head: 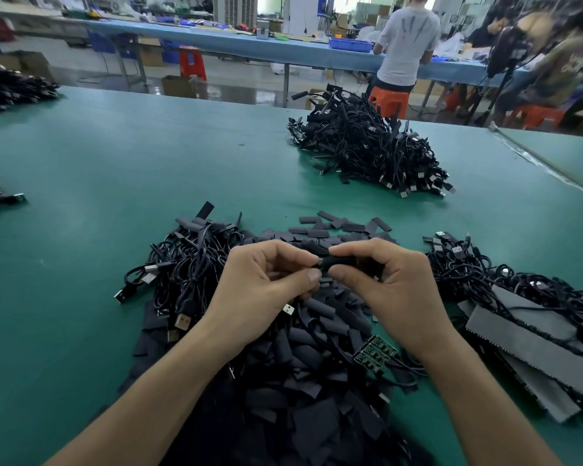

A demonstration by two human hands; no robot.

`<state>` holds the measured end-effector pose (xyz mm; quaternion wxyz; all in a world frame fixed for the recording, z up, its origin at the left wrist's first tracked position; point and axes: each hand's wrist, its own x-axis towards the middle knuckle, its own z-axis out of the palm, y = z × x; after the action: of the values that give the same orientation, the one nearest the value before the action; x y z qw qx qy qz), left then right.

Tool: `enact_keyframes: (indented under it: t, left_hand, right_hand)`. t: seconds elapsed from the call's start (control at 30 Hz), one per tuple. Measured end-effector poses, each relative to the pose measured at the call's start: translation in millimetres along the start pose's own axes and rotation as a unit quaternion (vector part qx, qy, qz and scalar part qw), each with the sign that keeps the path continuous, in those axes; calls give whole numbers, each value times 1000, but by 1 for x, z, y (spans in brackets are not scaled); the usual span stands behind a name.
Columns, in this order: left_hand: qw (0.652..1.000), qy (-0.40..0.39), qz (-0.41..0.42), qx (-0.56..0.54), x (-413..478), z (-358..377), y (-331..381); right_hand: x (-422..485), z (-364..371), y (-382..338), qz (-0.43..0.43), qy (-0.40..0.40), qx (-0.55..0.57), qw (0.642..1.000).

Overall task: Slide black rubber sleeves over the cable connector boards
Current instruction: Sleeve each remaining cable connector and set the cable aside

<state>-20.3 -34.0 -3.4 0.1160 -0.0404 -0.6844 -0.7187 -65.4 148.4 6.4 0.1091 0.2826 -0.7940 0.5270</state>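
Over the loose-sleeve heap [303, 381], left hand [266, 284] pinches the cable end to steady it while right hand [381, 280] pinches a black rubber sleeve [342, 263] onto the board, finished cable pile [371, 153] far across the green worktop [115, 169].

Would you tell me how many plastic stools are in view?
3: left red stool at the back, orange stool by the standing person, right red stool; more may be hidden.
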Motion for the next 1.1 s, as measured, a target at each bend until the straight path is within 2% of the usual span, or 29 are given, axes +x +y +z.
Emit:
enact_keyframes:
  t: [0.23, 0.4, 0.53, 0.6, 0.7, 0.73, 0.9, 1.03, 1.1]
  left_hand:
    - [999, 8, -9, -38, 0, 2, 2]
    - [999, 27, -16, 12, 2, -2, -5]
    - [995, 86, -25, 46, 5, -11, -14]
    - [994, 94, -27, 46, 6, -12, -16]
    - [994, 96, -24, 52, 6, -9, -18]
    - [994, 96, -22, 55, 6, -9, -18]
    - [994, 92, -16, 58, 6, -9, -18]
    - [994, 95, -13, 59, 6, -10, -18]
    - [994, 95, -15, 59, 6, -10, -18]
  right_hand:
    - [0, 5, 2, 21, 20, 88, 996]
    - [2, -4, 5, 32, 17, 37, 999]
    - [4, -25, 19, 89, 66, -44, 993]
    - [3, -32, 27, 137, 19, -120, 983]
    - [0, -32, 34, 199, -147, -210, 946]
    - [-1, -30, 36, 205, -168, -240, 934]
    - [-4, 1, 34, 147, -94, -307, 936]
    - [-10, 14, 39, 158, -166, -386, 894]
    - [-11, 13, 41, 157, -167, -393, 891]
